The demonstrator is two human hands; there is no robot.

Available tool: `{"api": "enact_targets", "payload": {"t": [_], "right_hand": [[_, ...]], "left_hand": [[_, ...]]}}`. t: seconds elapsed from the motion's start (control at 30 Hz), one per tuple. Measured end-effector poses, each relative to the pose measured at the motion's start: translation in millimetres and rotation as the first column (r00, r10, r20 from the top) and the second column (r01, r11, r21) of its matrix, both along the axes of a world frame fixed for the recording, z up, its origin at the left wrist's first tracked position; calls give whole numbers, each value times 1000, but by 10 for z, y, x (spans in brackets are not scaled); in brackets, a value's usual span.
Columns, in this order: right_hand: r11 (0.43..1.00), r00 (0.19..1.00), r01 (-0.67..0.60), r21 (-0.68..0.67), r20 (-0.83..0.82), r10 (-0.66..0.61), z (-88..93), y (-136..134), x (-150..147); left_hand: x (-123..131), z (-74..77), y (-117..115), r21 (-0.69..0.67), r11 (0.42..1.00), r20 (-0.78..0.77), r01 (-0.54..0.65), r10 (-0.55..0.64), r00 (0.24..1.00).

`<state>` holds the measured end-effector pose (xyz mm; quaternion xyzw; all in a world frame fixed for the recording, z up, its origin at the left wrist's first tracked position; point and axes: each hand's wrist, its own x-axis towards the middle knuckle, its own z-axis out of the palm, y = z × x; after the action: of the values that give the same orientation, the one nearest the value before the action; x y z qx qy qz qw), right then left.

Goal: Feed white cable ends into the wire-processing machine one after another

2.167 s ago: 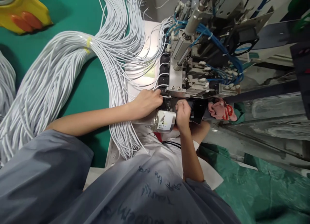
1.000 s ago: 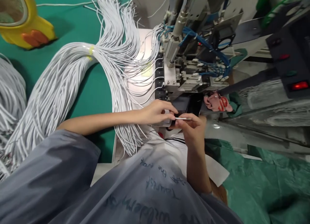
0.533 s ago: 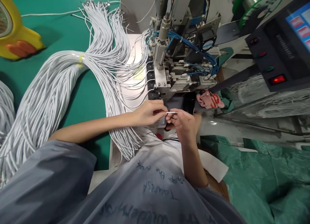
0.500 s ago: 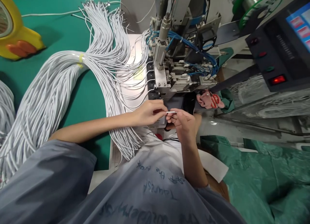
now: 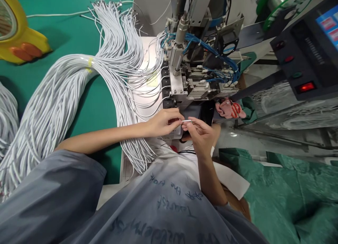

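My left hand (image 5: 167, 123) is closed in a pinch on a thin white cable (image 5: 187, 121), just in front of the machine. A short length of the cable sticks out to the right, ending in thin bare-looking strands. Around that end are the thumb and fingers of my right hand (image 5: 202, 133), which touch it lightly. Left of my hands lies a thick bundle of white cables (image 5: 71, 73) with a yellow tie, some fanning across my left forearm's far side. Several cables run into black slots (image 5: 166, 92) on the machine's left edge.
The machine (image 5: 182, 68) with blue air tubes stands just beyond my hands. A control box (image 5: 307, 61) and a solder-like wire spool (image 5: 280, 1) are at right. A dark phone (image 5: 207, 112) and pink cloth (image 5: 228, 108) lie nearby. A yellow toy-shaped object (image 5: 23, 36) sits on the green mat (image 5: 63, 32).
My right fingers have loosened and spread a little, so more of the cable's end shows. My left hand keeps its pinch. The whole view has shifted slightly.
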<state>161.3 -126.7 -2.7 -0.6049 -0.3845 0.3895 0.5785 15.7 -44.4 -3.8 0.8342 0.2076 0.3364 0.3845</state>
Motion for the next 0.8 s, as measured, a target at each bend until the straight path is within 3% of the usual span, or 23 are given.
{"api": "enact_targets", "payload": {"t": [0.17,0.37,0.5,0.8], "right_hand": [[1000,999,6,10,34,-7,-31,-14,27],[994,987,-106,11,-118,107,-21,-15,126],[993,978,-116,13,-171,117,-42,14,157],[998,998,-58,-16,-33,58,-16,8,112]], "left_hand": [[-9,-34,5,-2,1000,-16,19,-19,1000],[-14,-48,24,8,996,5,85,-85,996],[-5,-38,30,13,994,13,110,-111,994],[-10,-57,37,7,995,-13,101,-101,995]]}}
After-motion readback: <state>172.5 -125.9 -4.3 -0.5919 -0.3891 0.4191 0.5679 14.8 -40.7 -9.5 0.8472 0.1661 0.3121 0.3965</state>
